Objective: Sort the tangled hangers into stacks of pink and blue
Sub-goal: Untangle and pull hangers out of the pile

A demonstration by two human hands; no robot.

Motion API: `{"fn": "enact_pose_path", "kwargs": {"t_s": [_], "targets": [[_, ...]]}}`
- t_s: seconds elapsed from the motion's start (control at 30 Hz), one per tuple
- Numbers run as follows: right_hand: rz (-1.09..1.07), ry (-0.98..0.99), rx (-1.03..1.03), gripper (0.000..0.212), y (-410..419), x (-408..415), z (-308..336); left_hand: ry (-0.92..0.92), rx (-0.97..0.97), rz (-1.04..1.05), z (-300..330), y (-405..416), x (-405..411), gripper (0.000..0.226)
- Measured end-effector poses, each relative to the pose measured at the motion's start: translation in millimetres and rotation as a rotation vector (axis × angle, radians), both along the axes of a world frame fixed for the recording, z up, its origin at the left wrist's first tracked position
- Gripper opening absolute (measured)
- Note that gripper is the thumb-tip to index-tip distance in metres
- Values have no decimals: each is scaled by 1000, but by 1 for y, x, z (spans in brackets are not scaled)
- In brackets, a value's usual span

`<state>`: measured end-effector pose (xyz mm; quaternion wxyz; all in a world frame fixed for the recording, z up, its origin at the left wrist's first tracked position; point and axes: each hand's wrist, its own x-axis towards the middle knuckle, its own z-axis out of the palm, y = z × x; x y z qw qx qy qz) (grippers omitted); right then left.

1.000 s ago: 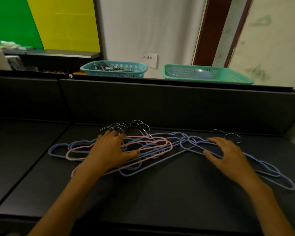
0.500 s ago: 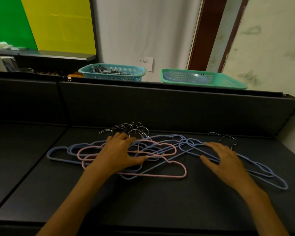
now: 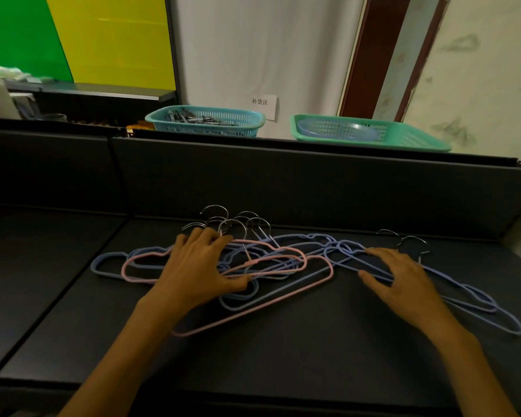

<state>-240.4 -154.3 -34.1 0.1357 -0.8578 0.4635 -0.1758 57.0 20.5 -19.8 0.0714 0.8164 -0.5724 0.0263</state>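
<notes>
So in the last second the lowest pink hanger (image 3: pixel 253 308) has swung out of the tangled pile (image 3: pixel 262 260) mid-counter (image 3: pixel 283 356) under the left hand (image 3: pixel 196 272), fingers spread flat, while the right hand (image 3: pixel 403 281), also spread, pins the blue hangers (image 3: pixel 475 299), so separating's barely begun.

2 baskets (image 3: pixel 205 123) – 2 hands (image 3: pixel 196 266)

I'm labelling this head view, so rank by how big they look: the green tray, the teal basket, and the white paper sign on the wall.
1. green tray
2. teal basket
3. white paper sign, clearly smallest

The top two look close, so that order is unsure.
</notes>
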Motion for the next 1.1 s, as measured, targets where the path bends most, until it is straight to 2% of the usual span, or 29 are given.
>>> {"fn": "enact_pose_path", "kwargs": {"t_s": [0.13,0.53,0.7,0.8,0.97,1.1], "targets": [[-6,-8,21,55,1,0,2,-14,20,8,2,2,-2,96],[34,-17,15,53,-2,6,-1,64,13,18,-1,17,2,92],[38,-19,3,53,-1,8,-2,73,-6,0,-4,27,3,110],[43,-23,-1,52,0,8,-1,59,-7,20,-6,30,7,114],[47,-29,-14,53,1,8,-2,6,-24,52,-4,37,8,97],[44,-33,-16,52,2,6,-3,-75,-45,92,3,43,6,105]]}}
